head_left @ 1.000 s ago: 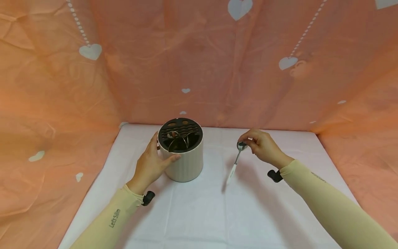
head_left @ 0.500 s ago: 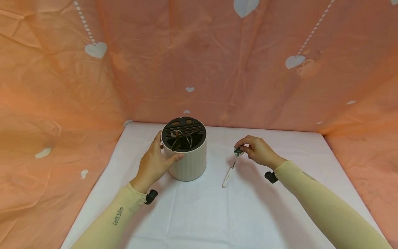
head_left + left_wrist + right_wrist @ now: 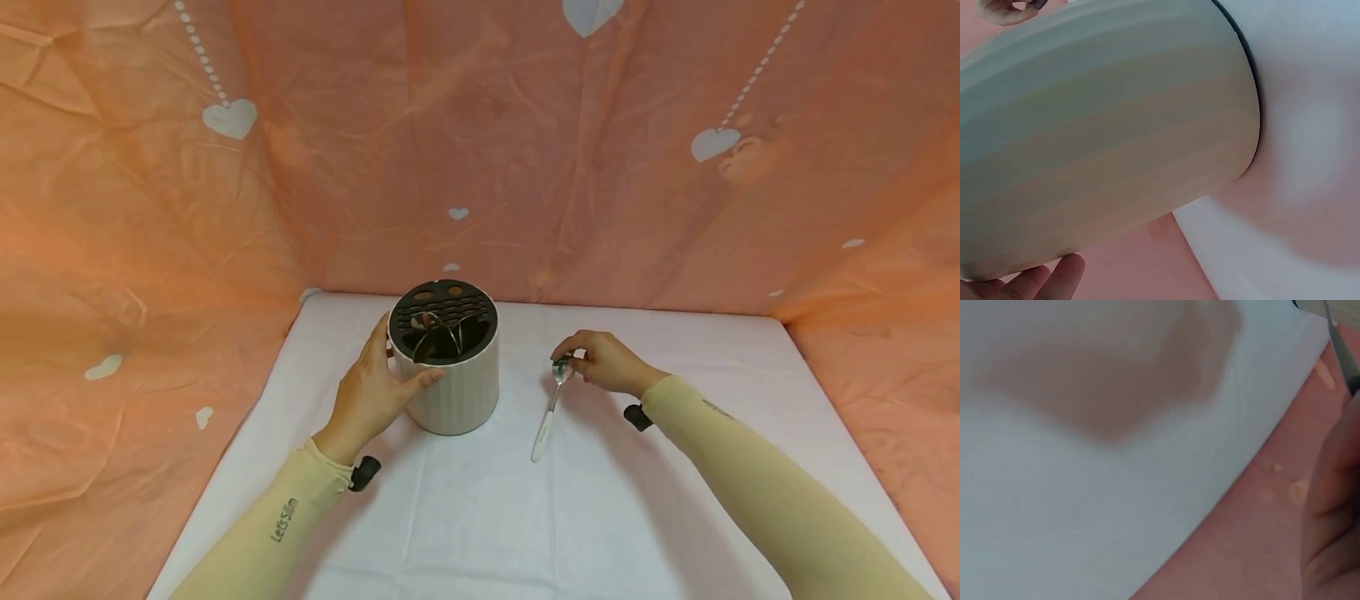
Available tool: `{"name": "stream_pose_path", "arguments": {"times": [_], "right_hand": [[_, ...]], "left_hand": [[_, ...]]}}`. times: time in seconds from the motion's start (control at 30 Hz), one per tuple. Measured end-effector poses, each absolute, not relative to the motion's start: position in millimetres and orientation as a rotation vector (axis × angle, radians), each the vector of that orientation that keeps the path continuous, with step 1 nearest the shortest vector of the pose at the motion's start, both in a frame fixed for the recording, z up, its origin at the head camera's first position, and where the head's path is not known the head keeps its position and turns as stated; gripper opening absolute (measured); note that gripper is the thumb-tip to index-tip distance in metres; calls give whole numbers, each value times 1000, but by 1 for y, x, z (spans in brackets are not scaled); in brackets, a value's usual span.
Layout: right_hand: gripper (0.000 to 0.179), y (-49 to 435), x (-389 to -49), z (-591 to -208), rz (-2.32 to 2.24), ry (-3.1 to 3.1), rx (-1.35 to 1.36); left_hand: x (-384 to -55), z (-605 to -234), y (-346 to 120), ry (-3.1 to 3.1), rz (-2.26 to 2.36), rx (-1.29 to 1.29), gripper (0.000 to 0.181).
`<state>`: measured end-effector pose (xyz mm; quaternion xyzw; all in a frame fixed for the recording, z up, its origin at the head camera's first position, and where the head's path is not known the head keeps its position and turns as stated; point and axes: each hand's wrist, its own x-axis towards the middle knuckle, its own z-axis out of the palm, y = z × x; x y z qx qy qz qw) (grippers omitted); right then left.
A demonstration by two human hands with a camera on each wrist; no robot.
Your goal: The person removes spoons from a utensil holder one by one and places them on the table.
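Note:
A cream ribbed utensil holder [image 3: 457, 400] with a black slotted top [image 3: 442, 312] stands upright left of centre. My left hand [image 3: 371, 396] grips its side, thumb in front and fingers round the back; those fingertips [image 3: 1066, 275] press its wall in the left wrist view. To the right, my right hand [image 3: 611, 362] pinches a teaspoon [image 3: 544, 425] by its metal bowl. The white handle slants down toward the front left, over the table. In the right wrist view only part of the hand [image 3: 1335, 531] and a sliver of the spoon [image 3: 1342, 353] show.
A white cloth [image 3: 480, 533] covers the table. Orange-pink fabric [image 3: 510, 150] with pale hearts hangs close behind and along both sides. Curved metal dividers [image 3: 438, 333] show in the holder's front opening.
My right hand has moved left and slightly down with the teaspoon, closer to the utensil holder. My left hand stays on the holder. The head view has shifted a little.

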<state>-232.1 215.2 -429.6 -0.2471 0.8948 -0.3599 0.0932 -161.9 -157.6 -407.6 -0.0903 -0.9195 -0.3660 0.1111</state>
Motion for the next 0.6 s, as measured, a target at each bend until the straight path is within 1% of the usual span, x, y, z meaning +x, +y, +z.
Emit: {"name": "stream_pose_path", "arguments": {"times": [0.33, 0.43, 0.6], "right_hand": [[24, 198, -240, -448, -1004, 2608, -834], [22, 195, -243, -454, -976, 2577, -824], [25, 194, -247, -462, -1005, 2505, -750]], "left_hand": [[-162, -407, -157, -2680, -1071, -285, 108], [-162, -408, -157, -2683, -1066, -279, 109], [-163, -410, -158, -2679, -1060, -284, 110]]}}
